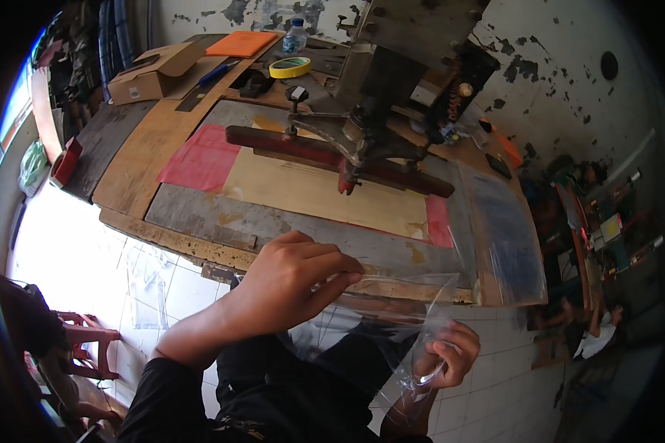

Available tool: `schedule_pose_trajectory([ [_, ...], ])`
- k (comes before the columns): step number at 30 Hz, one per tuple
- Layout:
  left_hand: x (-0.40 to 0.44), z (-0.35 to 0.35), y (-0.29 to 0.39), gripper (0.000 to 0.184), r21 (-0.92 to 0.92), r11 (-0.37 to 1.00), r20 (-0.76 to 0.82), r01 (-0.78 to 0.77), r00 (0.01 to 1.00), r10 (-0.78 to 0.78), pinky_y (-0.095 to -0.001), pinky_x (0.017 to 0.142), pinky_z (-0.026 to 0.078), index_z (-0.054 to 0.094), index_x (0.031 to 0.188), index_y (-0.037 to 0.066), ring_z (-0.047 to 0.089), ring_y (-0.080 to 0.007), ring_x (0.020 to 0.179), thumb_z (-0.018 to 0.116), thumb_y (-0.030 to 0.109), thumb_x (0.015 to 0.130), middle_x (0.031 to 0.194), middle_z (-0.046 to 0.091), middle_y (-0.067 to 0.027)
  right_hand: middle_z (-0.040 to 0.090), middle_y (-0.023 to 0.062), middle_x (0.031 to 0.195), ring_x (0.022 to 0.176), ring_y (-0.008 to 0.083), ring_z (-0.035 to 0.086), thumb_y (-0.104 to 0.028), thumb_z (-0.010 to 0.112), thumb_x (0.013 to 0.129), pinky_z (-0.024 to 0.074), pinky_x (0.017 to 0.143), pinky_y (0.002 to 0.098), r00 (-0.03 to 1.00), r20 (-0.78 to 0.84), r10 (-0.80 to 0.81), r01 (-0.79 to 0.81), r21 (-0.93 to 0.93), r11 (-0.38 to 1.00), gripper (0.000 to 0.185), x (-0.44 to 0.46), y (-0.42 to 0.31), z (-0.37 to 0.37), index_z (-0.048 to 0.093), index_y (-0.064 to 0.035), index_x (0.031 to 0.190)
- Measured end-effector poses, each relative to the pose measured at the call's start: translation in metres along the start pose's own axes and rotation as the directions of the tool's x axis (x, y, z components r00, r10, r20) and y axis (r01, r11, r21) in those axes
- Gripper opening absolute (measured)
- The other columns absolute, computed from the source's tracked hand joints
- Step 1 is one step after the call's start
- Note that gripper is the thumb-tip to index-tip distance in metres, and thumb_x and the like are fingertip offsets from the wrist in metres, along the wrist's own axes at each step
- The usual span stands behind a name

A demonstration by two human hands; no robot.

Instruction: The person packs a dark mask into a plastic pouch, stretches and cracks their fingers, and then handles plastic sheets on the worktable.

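Note:
A clear plastic sheet (362, 325) stretches between my two hands, above my lap and just in front of the bench edge. My left hand (295, 277) pinches its upper edge between thumb and fingers. Lower and to the right, my right hand (451, 358) is closed on the crumpled other side of the plastic. Beyond them stands a press with a dark red bar (310, 155) over a yellowish board (325, 192). Pink-red sheet (199, 159) shows at both ends of that board. Whether the plastic is one layer or a bag, I cannot tell.
On the bench's back left are a cardboard box (151, 74), an orange stack (241, 43), yellow tape (290, 68) and a water bottle (295, 35). More clear plastic (506, 236) lies at the bench's right. A red stool (92, 343) stands left; people sit at both sides.

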State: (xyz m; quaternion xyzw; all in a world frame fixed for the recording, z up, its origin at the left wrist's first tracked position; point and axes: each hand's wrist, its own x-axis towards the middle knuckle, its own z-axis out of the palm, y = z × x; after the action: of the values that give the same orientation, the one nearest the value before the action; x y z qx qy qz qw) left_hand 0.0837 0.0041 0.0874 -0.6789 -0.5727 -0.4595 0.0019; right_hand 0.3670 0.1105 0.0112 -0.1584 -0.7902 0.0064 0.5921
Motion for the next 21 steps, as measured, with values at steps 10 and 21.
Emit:
schedule_pose_trajectory([
  [10, -0.011, 0.005, -0.010, 0.006, 0.031, 0.999, 0.043, 0.041, 0.998, -0.042, -0.0379, 0.073, 0.052, 0.076, 0.093, 0.009, 0.070, -0.0237, 0.069, 0.079, 0.014, 0.092, 0.081, 0.074, -0.0036, 0.068, 0.0088, 0.099, 0.099, 0.0311, 0.071, -0.019, 0.080, 0.095, 0.0600, 0.079, 0.0393, 0.998, 0.031, 0.058, -0.060, 0.088, 0.994, 0.013, -0.008, 0.005, 0.005, 0.072, -0.0151, 0.104],
  [21, -0.038, -0.001, -0.028, 0.022, -0.475, 0.846, 0.341, 0.243, 0.937, -0.077, -0.0475, 0.108, 0.051, 0.064, 0.084, 0.005, 0.067, -0.0378, 0.126, 0.081, 0.017, 0.091, 0.133, 0.070, -0.0220, 0.081, 0.0105, 0.107, 0.123, 0.0367, 0.071, -0.013, 0.077, 0.095, 0.0528, 0.106, 0.0479, 0.974, 0.205, 0.096, -0.160, 0.322, 0.933, 0.005, -0.001, -0.001, 0.005, 0.075, -0.0150, 0.099],
])
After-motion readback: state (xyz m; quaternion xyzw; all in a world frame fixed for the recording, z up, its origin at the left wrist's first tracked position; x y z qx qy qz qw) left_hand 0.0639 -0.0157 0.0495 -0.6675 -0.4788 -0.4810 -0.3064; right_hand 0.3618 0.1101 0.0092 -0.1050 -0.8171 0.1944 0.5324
